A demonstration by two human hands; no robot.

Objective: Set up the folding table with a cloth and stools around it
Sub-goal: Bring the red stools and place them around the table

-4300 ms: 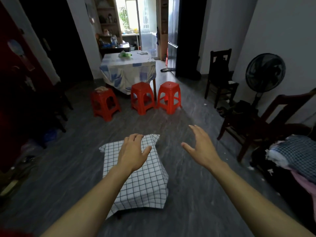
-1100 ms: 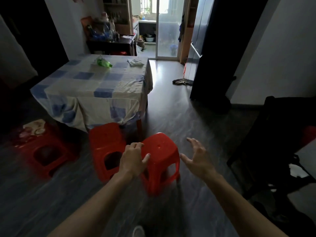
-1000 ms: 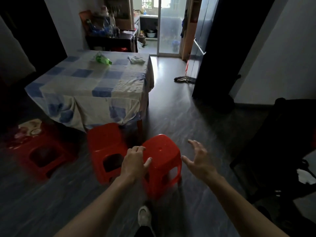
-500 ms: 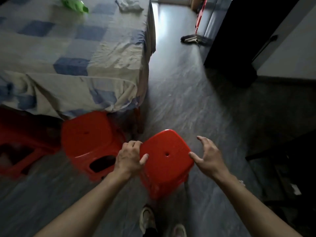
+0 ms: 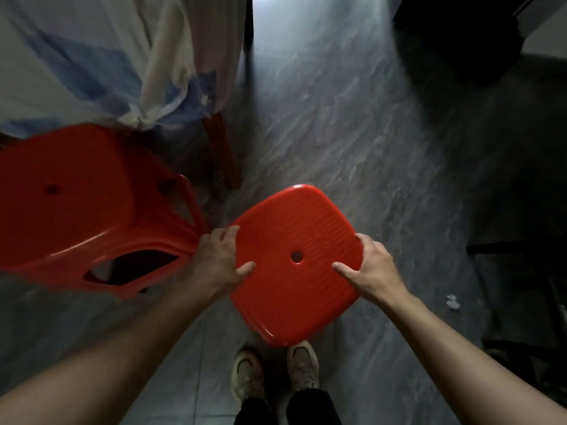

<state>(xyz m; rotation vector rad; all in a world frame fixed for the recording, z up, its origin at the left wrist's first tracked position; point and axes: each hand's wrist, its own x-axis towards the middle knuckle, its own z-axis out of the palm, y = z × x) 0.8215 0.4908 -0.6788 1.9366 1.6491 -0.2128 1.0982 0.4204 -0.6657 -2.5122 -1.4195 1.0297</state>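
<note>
A red plastic stool with a hole in its ribbed seat is right below me. My left hand grips the seat's left edge, thumb on top. My right hand grips the right edge, thumb on top as well. A second red stool stands close on the left, touching my left hand's side. Beyond it hangs the blue-and-white checked cloth of the table, with a red table leg showing under its corner.
Grey stone-pattern floor stretches ahead and to the right. Dark furniture stands at the right edge. My two shoes are just behind the held stool. A small white scrap lies on the floor at right.
I have walked up to the table and bent down over the stools. Both hands, open half a second ago, have closed on the edges of the near stool's seat.
</note>
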